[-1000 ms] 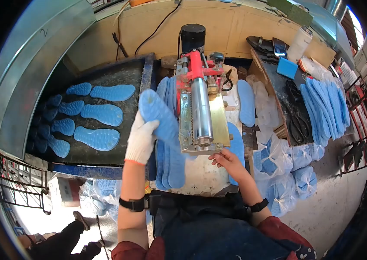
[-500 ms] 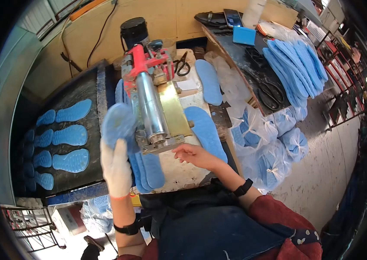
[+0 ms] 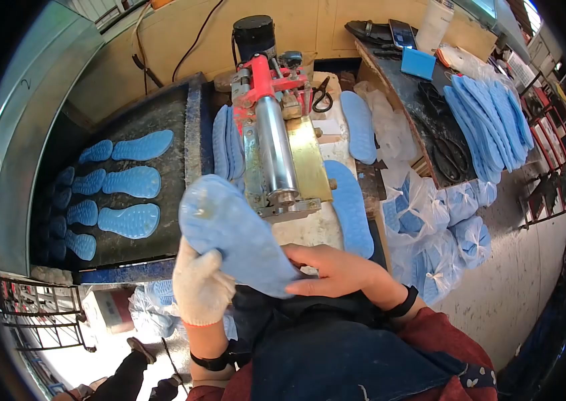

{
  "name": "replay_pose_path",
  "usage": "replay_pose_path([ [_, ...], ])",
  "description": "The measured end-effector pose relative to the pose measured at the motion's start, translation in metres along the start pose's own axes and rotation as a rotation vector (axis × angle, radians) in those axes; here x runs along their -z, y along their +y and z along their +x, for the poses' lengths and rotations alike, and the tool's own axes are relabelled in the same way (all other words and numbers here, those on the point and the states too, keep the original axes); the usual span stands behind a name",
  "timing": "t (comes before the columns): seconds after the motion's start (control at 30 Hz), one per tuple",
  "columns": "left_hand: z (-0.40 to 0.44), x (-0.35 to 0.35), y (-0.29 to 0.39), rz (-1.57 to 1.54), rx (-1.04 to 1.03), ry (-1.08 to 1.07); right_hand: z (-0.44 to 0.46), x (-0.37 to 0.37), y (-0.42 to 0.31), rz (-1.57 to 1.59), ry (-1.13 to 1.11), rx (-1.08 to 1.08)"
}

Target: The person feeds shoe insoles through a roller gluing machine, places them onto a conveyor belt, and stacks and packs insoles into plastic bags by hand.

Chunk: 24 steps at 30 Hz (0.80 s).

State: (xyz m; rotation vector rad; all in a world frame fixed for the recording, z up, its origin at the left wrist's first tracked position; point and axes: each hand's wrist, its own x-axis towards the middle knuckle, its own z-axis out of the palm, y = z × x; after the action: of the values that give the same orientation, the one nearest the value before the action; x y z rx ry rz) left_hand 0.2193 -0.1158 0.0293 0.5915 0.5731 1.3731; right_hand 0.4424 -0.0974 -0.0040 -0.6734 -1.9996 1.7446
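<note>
A blue insole [image 3: 233,234] is tilted in front of the machine, held between both hands. My left hand [image 3: 203,284], in a white glove, grips its left edge from below. My right hand [image 3: 330,269], bare, pinches its lower right end between thumb and fingers. Just beyond is the machine's metal roller [image 3: 275,150] with a red frame [image 3: 263,80]. More blue insoles stand left of the machine [image 3: 228,144], and others [image 3: 350,207] lie to its right.
Rows of blue insole pieces [image 3: 129,220] lie on the dark conveyor [image 3: 156,117] at left. A side table [image 3: 403,93] at right bears scissors [image 3: 451,159], a phone and stacked insoles [image 3: 490,127]. Bagged insoles [image 3: 430,234] sit below. A person's legs [image 3: 126,377] show at lower left.
The insole has come down and toward me in my left hand. My right hand has moved from beside the machine's front plate onto the insole's lower end. The camera view has shifted.
</note>
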Motion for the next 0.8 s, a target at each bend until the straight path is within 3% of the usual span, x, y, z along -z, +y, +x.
replay_pose_path([
  [0.17, 0.008, 0.001, -0.003, 0.04, -0.21, -0.209, -0.029, 0.009, 0.002, 0.186, 0.158, 0.102],
  [0.3, 0.018, 0.016, 0.008, 0.09, -0.315, -0.191, -0.057, 0.038, 0.007, -0.049, 0.843, 0.134],
  [0.33, 0.018, 0.023, 0.01, 0.105, -0.327, -0.192, -0.059, 0.047, 0.003, -0.054, 0.842, 0.136],
  [0.4, 0.019, 0.029, 0.01, 0.117, -0.329, -0.167, -0.055, 0.069, -0.006, -0.588, 0.95, 0.067],
  [0.5, 0.024, 0.034, 0.006, 0.133, -0.329, -0.143, -0.039, 0.092, 0.01, -0.846, 0.951, 0.085],
  [0.63, 0.045, 0.019, 0.005, 0.101, -0.305, -0.152, -0.013, 0.1, 0.017, -0.939, 0.934, 0.019],
  [0.73, 0.076, -0.001, 0.001, 0.065, -0.324, -0.238, 0.011, 0.101, 0.011, -0.882, 0.85, 0.138],
  [0.8, 0.093, -0.021, -0.003, 0.14, -0.321, -0.184, 0.013, 0.104, 0.013, -1.028, 0.774, 0.218],
])
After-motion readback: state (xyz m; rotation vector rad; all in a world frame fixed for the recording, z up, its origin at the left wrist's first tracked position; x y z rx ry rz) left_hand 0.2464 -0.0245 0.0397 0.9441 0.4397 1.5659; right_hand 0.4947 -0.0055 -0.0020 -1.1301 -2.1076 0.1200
